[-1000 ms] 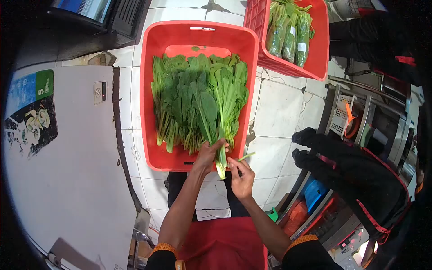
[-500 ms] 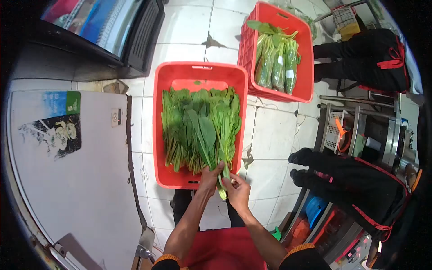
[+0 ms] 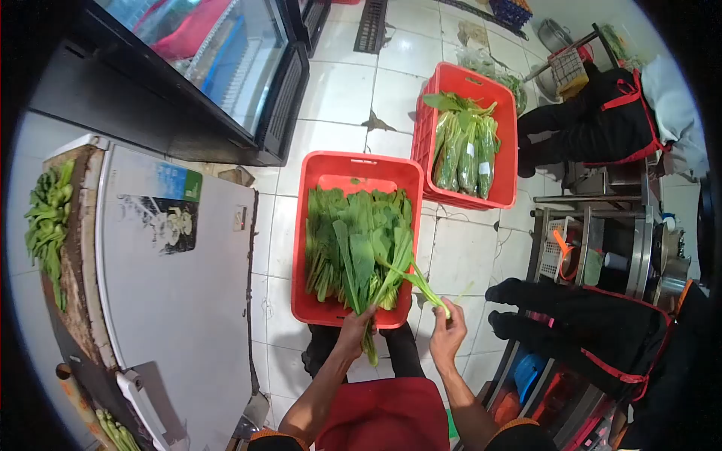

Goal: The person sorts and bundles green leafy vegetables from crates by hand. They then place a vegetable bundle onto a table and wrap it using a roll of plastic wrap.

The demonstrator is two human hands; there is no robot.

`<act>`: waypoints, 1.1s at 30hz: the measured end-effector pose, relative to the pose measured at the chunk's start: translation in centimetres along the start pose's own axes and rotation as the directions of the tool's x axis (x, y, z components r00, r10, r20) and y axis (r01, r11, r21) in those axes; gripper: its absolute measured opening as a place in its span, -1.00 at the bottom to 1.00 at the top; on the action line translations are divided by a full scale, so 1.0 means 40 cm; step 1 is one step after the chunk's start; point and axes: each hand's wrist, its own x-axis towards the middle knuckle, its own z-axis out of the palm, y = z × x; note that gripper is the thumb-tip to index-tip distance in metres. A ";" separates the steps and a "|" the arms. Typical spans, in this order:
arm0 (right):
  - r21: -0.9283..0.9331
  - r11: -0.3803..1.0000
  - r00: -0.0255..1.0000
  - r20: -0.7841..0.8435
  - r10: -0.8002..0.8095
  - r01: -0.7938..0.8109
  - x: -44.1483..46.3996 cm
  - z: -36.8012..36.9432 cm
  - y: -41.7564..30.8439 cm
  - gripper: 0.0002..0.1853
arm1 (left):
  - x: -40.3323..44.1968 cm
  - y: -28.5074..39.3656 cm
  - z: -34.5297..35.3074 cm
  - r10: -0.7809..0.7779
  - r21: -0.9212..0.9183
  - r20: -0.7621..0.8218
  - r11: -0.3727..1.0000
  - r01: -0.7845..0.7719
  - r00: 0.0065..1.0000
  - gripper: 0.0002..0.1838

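My left hand is closed around the stems of several leafy greens at the near edge of a red crate. Their leaves lie over the pile inside, and the stem ends stick out below my fist. To the right, my right hand pinches the base of a pale green stalk. That stalk slants up and left from my fingers toward the bunch, and its upper part overlaps the leaves. More loose greens fill the crate, leaves toward the far side.
A second red crate holds bagged greens. At left stand a white chest with greens beyond it and a glass-door fridge. Two people in dark clothing are at right, by metal shelving.
My right hand has moved right, away from my left, drawing a stalk out sideways. My left hand still grips the bunch. The view has shifted, showing more of the floor and fridge.
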 end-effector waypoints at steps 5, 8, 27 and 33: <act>0.127 0.986 0.993 -0.072 -0.095 0.104 0.030 -0.040 -0.103 -0.77 | -0.148 0.046 -0.020 0.018 -0.005 0.010 1.000 -0.018 1.000 -0.74; 0.044 0.984 0.981 -0.099 -0.167 0.172 0.059 -0.043 -0.147 -0.78 | -0.210 0.074 -0.042 0.088 0.086 -0.036 0.993 -0.084 0.995 -0.75; -0.159 0.568 0.589 0.198 -0.783 0.808 0.120 -0.100 -0.511 -0.90 | -0.645 0.274 -0.211 0.358 -0.319 0.328 0.913 -0.254 0.874 -0.71; 0.006 0.687 0.681 0.128 -0.721 0.727 0.068 -0.151 -0.607 -0.84 | -0.697 0.292 -0.192 0.393 -0.191 0.218 0.915 -0.356 0.894 -0.69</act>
